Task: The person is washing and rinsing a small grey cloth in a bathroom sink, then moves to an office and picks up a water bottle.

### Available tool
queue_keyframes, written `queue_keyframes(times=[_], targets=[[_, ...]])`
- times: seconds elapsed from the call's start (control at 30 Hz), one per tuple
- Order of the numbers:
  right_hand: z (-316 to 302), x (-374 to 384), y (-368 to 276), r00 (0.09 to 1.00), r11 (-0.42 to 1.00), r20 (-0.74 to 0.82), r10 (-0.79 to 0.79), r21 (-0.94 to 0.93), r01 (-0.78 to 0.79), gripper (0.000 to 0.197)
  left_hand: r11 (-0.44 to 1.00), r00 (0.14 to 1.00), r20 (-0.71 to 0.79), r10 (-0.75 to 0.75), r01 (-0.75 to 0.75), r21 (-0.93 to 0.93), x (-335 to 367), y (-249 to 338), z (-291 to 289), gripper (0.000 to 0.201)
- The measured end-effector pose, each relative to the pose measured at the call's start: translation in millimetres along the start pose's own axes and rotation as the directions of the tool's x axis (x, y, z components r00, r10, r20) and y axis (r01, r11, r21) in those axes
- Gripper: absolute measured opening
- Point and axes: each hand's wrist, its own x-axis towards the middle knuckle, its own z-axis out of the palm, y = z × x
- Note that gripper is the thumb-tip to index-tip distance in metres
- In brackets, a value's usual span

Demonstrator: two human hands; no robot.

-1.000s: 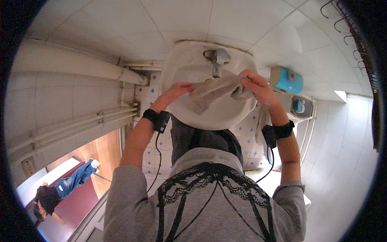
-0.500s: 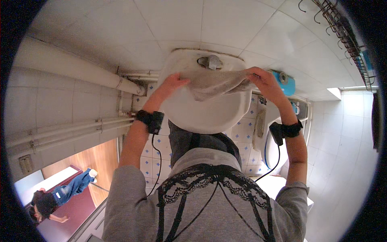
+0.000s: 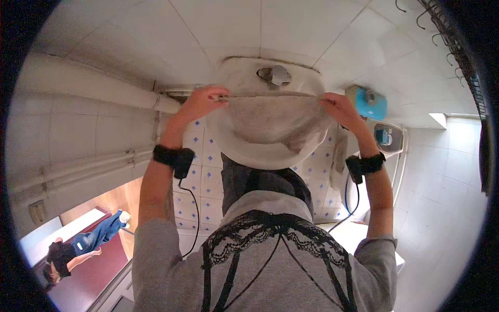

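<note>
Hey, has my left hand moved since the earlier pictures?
Yes: your left hand, holding the greyish cloth, has moved left, farther from the faucet.

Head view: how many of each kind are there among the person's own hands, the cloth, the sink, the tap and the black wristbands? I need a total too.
Left hand and right hand: 2
Cloth: 1
Sink: 1
Tap: 1
Left wristband and right wristband: 2
Total: 7

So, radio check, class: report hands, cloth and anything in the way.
Left hand and right hand gripping cloth at opposite ends. Cloth spread over sink, top edge straight. Faucet close beyond that edge.
</note>
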Motion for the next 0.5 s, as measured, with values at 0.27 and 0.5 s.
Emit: queue_keyframes(times=[0.27, 0.5], targets=[[74.5, 38.7, 80.8, 0.998, 0.987, 0.059, -0.032, -0.158, 0.041, 0.020, 0.968, 0.992, -0.052, 0.117, -0.103, 0.227, 6.2, -105.0, 77.8, 0.024], [167.8, 18.5, 161.8, 0.930, 0.842, 0.188, 0.314, -0.509, -0.181, 0.037, 0.846, 0.905, 0.037, -0.423, 0.380, 0.373, -0.1, -93.7, 157.7, 0.043]])
